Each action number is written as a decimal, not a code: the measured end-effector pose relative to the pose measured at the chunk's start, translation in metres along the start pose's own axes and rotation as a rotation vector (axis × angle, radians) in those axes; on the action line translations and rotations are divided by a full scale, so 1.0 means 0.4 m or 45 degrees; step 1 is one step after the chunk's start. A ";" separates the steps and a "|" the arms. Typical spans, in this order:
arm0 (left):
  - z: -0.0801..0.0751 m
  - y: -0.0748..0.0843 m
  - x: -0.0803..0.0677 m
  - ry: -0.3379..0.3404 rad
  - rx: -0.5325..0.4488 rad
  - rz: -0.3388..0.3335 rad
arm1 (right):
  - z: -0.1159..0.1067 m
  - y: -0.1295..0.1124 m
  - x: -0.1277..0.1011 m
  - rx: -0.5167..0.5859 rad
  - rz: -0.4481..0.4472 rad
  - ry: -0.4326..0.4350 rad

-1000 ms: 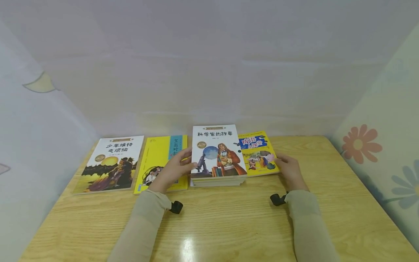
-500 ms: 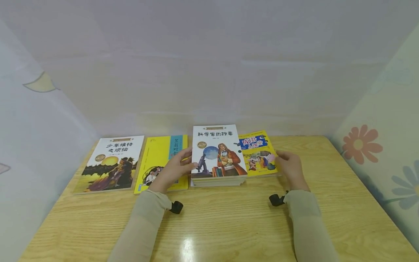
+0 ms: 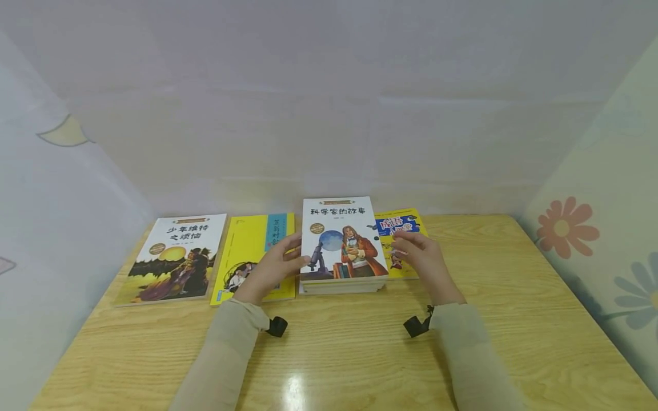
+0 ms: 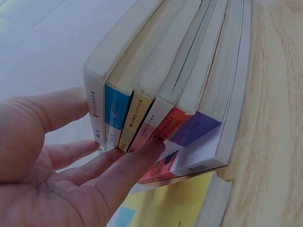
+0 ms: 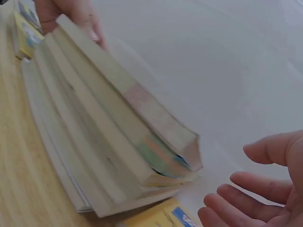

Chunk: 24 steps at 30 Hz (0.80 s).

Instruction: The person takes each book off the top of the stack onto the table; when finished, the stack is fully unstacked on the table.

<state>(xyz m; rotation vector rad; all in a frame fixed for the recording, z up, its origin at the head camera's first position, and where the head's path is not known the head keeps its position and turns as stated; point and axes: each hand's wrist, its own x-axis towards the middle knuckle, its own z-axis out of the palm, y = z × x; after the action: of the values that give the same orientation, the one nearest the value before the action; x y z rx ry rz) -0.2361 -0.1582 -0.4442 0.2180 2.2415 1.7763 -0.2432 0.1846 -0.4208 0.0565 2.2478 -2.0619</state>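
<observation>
A stack of several books (image 3: 341, 242) stands mid-table, topped by a white cover with a moon and a figure in a red coat. Against its left side rests my left hand (image 3: 269, 271); in the left wrist view, nearly straight fingers and thumb touch the coloured spines (image 4: 137, 125). To the stack's right lies a yellow book (image 3: 390, 224) with a blue title panel, partly covered from sight by my right hand (image 3: 430, 265). That hand holds nothing; its fingers are loosely bent, and the right wrist view shows them apart from the stack's page edges (image 5: 104, 127).
Left of the stack lies a yellow book (image 3: 244, 237) with a blue strip. Farther left is a white-topped book (image 3: 180, 257) with a dark landscape picture. The wooden table (image 3: 349, 354) ends at a pale fabric backdrop (image 3: 329, 131), with flower-patterned fabric at right.
My right hand has left the right edge of the right-hand yellow book and moved left over it, nearer the stack. That book slid slightly left earlier. My left hand stays at the stack.
</observation>
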 end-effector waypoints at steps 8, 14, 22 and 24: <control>-0.001 0.000 -0.001 -0.004 0.001 -0.015 | 0.039 0.020 0.000 -0.212 0.001 -0.183; 0.000 0.003 -0.001 0.005 -0.018 -0.022 | 0.055 0.032 0.012 -0.279 0.045 -0.190; 0.007 0.006 0.002 0.040 -0.077 -0.030 | 0.047 0.039 0.015 -0.292 0.099 -0.190; 0.008 0.009 0.001 0.038 -0.080 -0.018 | 0.045 0.039 0.014 -0.280 0.105 -0.195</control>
<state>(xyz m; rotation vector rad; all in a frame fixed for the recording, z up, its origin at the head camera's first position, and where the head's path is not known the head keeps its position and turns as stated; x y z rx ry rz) -0.2355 -0.1543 -0.4415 0.1634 2.1980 1.8509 -0.2465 0.1679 -0.4383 -0.0233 2.3192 -1.7054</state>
